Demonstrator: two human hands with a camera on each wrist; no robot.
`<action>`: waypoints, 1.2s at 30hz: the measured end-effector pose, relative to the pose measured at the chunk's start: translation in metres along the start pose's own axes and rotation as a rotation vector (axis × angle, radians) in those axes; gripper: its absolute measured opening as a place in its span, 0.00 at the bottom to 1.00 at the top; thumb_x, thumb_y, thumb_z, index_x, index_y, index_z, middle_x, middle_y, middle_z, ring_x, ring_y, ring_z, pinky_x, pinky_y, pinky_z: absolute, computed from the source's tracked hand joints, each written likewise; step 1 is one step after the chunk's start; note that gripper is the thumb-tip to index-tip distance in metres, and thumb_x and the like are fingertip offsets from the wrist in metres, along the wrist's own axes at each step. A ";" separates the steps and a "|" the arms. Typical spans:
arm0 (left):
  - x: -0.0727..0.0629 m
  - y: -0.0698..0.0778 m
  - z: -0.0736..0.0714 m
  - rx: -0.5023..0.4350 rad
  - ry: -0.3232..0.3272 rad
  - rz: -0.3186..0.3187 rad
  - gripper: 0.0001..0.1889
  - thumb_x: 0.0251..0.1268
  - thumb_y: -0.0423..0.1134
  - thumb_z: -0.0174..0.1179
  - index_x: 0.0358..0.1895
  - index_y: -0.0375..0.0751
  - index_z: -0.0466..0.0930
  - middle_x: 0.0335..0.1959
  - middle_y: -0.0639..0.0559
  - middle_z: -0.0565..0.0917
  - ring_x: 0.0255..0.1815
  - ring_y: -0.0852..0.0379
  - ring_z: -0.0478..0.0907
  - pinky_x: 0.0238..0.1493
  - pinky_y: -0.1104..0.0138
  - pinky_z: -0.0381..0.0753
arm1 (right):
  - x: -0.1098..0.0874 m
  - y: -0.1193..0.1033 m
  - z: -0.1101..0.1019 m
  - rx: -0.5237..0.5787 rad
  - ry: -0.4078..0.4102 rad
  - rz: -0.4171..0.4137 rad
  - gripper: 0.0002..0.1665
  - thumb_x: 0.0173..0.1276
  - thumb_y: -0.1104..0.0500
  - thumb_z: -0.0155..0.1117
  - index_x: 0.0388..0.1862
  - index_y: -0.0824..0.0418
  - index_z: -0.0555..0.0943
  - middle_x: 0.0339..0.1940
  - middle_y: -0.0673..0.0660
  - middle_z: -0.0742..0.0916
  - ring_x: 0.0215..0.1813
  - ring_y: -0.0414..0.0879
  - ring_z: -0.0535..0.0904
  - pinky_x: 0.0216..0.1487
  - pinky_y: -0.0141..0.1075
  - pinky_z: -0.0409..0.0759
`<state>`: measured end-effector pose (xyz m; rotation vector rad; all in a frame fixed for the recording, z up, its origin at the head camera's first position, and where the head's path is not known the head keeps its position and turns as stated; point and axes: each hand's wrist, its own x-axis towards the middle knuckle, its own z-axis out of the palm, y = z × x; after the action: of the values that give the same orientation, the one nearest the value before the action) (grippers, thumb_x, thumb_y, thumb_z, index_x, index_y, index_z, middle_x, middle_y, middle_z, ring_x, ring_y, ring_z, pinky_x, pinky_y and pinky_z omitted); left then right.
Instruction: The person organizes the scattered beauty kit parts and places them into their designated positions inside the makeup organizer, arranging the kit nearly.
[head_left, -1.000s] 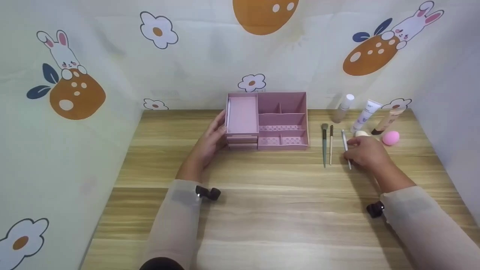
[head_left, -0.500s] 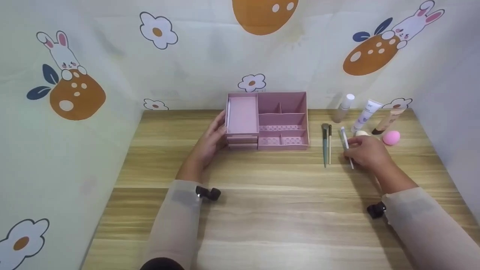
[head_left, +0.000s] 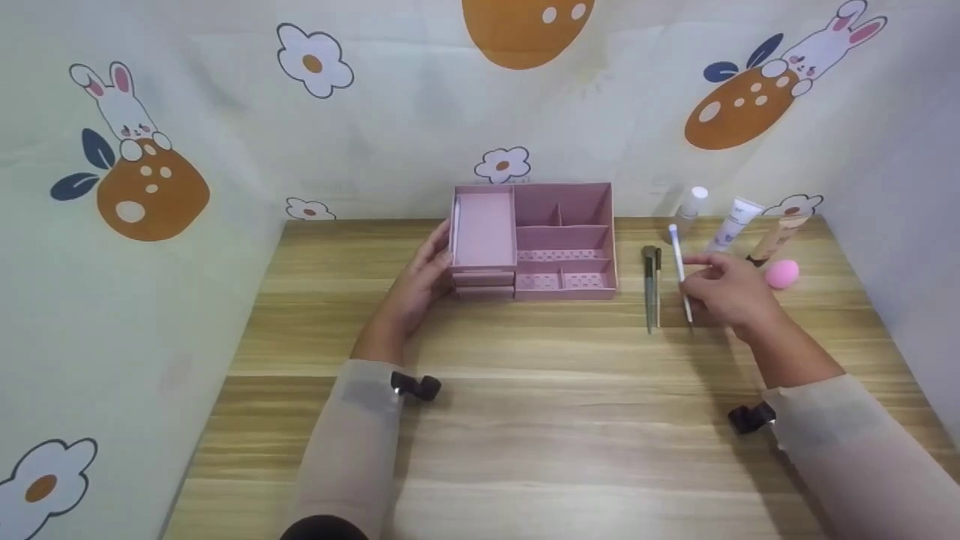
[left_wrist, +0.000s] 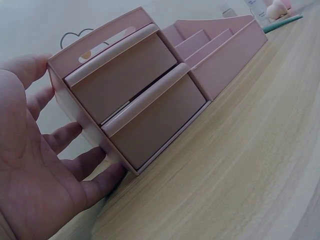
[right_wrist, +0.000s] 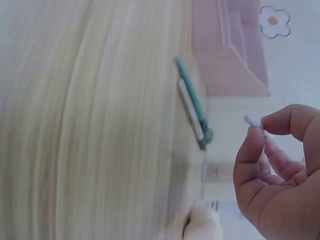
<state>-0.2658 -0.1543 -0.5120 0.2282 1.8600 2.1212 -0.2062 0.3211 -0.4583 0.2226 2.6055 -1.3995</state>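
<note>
A pink desk organizer (head_left: 486, 229) with open compartments on its right and two drawers on its left stands against the back wall. My left hand (head_left: 424, 289) rests on its left side; the left wrist view shows spread, fairly straight fingers (left_wrist: 65, 137) touching the side panel. Between thumb and index finger, my right hand (head_left: 735, 292) pinches a slim white pen-like stick (head_left: 681, 274), tilted and lifted off the table. Its blunt white end (right_wrist: 252, 121) pokes out in the right wrist view. To its left lie a green-handled makeup brush (head_left: 649, 292) and a thinner brush (head_left: 658, 289).
Behind the right hand stand a white-capped bottle (head_left: 698, 196), a white tube (head_left: 736, 223) and a beige tube (head_left: 780, 236). A pink sponge (head_left: 782, 274) lies right of the hand. A pale rounded sponge (right_wrist: 202, 225) shows in the right wrist view.
The white stick has come up off the table in my right hand and moved slightly left and away from me. My left hand has stayed on the organizer.
</note>
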 end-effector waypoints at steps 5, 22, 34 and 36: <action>0.000 0.001 0.001 0.002 0.001 0.004 0.30 0.85 0.50 0.52 0.83 0.75 0.59 0.89 0.59 0.56 0.86 0.47 0.64 0.85 0.46 0.65 | -0.004 -0.011 0.007 0.145 -0.008 -0.011 0.33 0.74 0.62 0.63 0.77 0.66 0.73 0.33 0.43 0.86 0.31 0.37 0.81 0.35 0.31 0.85; 0.000 0.002 0.003 -0.007 0.013 -0.015 0.29 0.85 0.51 0.53 0.82 0.78 0.60 0.89 0.59 0.55 0.87 0.45 0.62 0.86 0.44 0.64 | -0.013 -0.060 0.032 0.486 -0.088 -0.036 0.18 0.76 0.66 0.66 0.58 0.49 0.83 0.36 0.45 0.88 0.33 0.39 0.83 0.35 0.29 0.86; -0.001 0.002 0.002 -0.002 0.012 -0.009 0.29 0.84 0.51 0.54 0.82 0.77 0.61 0.89 0.59 0.55 0.87 0.46 0.60 0.86 0.43 0.62 | -0.001 -0.090 0.062 0.544 -0.129 -0.097 0.19 0.75 0.66 0.68 0.62 0.54 0.83 0.39 0.50 0.88 0.32 0.40 0.84 0.33 0.29 0.87; 0.000 0.002 0.001 0.002 0.009 -0.007 0.30 0.85 0.51 0.53 0.83 0.77 0.60 0.89 0.59 0.55 0.87 0.46 0.60 0.86 0.43 0.62 | 0.001 -0.096 0.067 0.550 -0.136 -0.102 0.21 0.75 0.66 0.68 0.64 0.56 0.82 0.39 0.50 0.88 0.31 0.40 0.84 0.33 0.30 0.87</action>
<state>-0.2653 -0.1533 -0.5096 0.2125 1.8651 2.1198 -0.2217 0.2124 -0.4173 0.0591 2.0987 -2.0637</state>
